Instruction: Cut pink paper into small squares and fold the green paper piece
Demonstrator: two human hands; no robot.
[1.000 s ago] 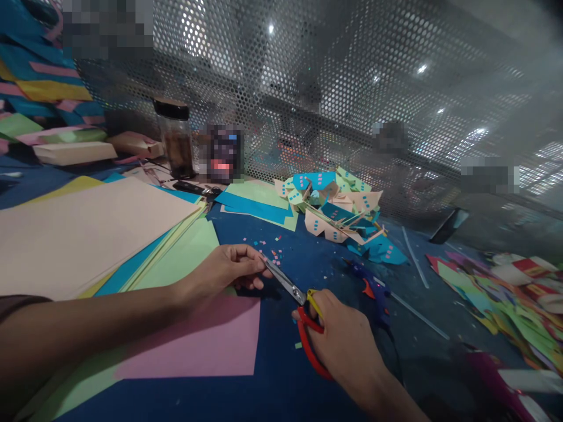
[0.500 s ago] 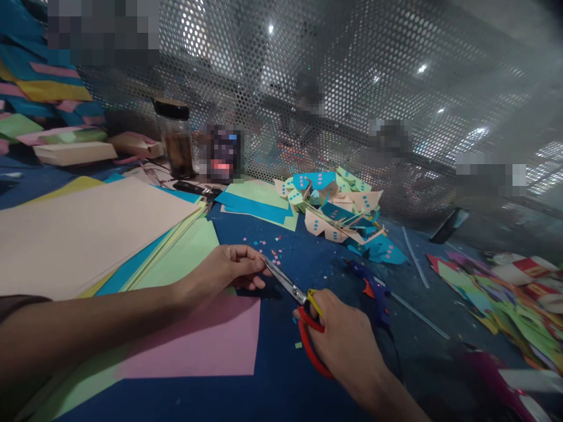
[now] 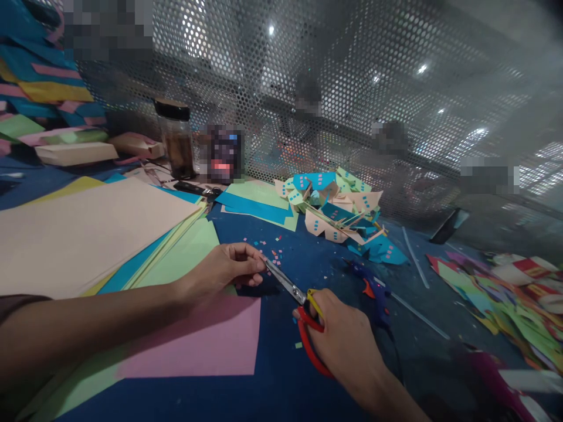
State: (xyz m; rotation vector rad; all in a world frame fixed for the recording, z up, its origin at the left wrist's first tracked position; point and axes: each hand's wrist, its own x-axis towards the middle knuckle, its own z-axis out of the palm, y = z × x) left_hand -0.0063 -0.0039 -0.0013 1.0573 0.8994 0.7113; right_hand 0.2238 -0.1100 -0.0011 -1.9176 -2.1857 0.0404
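My right hand (image 3: 345, 331) grips scissors (image 3: 288, 287) by their red and yellow handles, and the blades point up and left. The blade tips reach the fingertips of my left hand (image 3: 233, 266). My left fingers are pinched together; whatever is between them is too small or hidden to make out. Below that hand lies a pink paper sheet (image 3: 220, 340), partly covered by my forearm's shadow. Tiny cut paper squares (image 3: 275, 255) are scattered on the blue table (image 3: 281, 363) just beyond the blade tips. A small green paper piece (image 3: 298, 346) sits left of the red handle.
Paper sheets (image 3: 97, 228) are stacked at left. Folded paper models (image 3: 338, 205) are heaped at the back, before a perforated metal screen (image 3: 272, 88). A blue glue gun (image 3: 372, 290) lies right of the scissors. A jar (image 3: 176, 143) stands behind; paper scraps (image 3: 501, 305) lie far right.
The lower fingers of my left hand have curled in slightly. My right hand and the scissors stay in nearly the same place.
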